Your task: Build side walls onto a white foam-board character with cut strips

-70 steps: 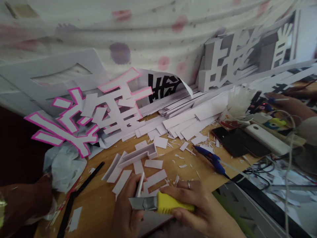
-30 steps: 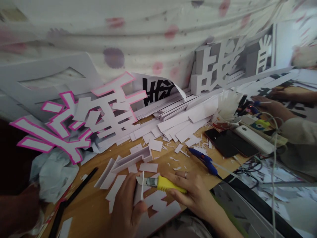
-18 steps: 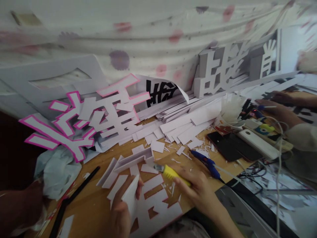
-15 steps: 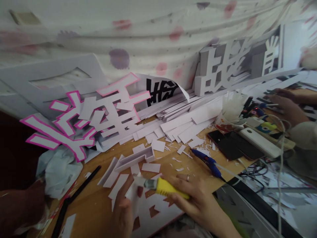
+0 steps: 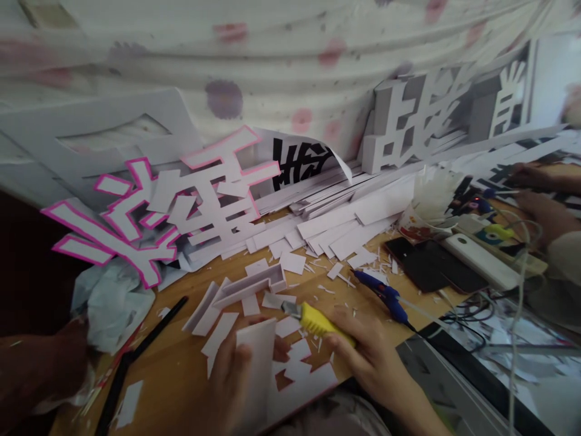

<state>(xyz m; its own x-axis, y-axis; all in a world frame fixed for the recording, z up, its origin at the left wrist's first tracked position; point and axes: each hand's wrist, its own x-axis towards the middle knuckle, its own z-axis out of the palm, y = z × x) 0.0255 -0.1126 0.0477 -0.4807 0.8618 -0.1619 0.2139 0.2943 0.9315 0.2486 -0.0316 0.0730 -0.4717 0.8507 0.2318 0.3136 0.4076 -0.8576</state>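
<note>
My right hand (image 5: 363, 342) is closed around a yellow utility knife (image 5: 320, 321), its metal tip pointing left. My left hand (image 5: 227, 369) grips a white foam board strip (image 5: 255, 363) held upright, thumb on the near face and fingers behind. The knife tip is apart from the strip, above and to its right. Below both hands lies a flat white cut-out board (image 5: 299, 381) with pink edges and notched openings, its left part hidden behind the strip. Just beyond my hands, a folded white channel piece (image 5: 249, 287) and several small white pieces rest on the wooden table.
A blue glue gun (image 5: 384, 295) lies right of the knife, near dark phones (image 5: 426, 263). White cut-out characters (image 5: 218, 194) lean at the back beside stacked strips (image 5: 358, 212). A black bar (image 5: 122, 369) lies left. At right, another person's hands (image 5: 540, 194) are at work.
The knife has moved away from the strip, up and to the right. My left hand has turned the strip so its broad face shows. The view has shifted slightly.
</note>
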